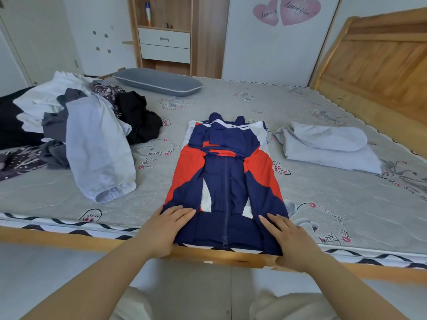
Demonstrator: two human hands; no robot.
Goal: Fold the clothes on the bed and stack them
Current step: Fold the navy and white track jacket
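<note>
Both hands, left (169, 224) and right (287, 236), lie flat with fingers spread on the jacket (225, 181) hem at the bed (323, 199) edge. Bare mattress flanks the jacket; pile (76, 132) left, folded garment (323, 145) right.

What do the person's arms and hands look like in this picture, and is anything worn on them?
Both forearms are bare: no sleeves reach into view. The left hand and right hand wear no gloves, and no rings, watch or bracelets show. Fingernails look short and unpainted.
</note>
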